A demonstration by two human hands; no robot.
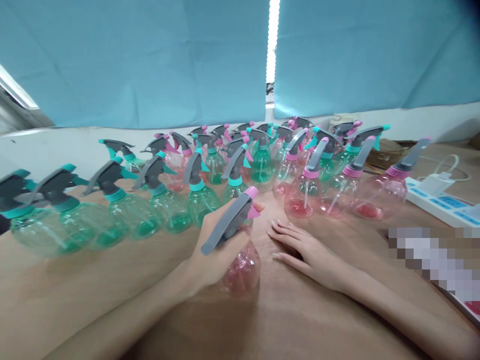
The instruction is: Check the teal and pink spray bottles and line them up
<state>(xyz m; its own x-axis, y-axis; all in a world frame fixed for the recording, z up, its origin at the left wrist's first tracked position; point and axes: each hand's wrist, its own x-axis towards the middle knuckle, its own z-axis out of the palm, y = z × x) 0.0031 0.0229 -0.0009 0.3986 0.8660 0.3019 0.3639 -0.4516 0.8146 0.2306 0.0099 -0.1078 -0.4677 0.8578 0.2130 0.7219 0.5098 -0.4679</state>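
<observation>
My left hand (213, 250) is wrapped round the neck of a pink spray bottle (243, 272) with a grey trigger head and a pink nozzle. The bottle's round clear body shows below my fingers, close to or on the wooden table (210, 325). To the right, my right hand (305, 250) lies palm down on the table, fingers stretched out and holding nothing. Its fingertips point toward the pink bottle but stay apart from it. Just beyond that hand stands another pink spray bottle (302, 200).
Several green spray bottles (172, 215) line the left side, with mixed pink and green ones behind. Pink bottles (378, 197) stand at right, near a white power strip (442, 200) with a plugged-in charger. A pixelated object lies at the right edge. Blue curtains (168, 65) hang behind.
</observation>
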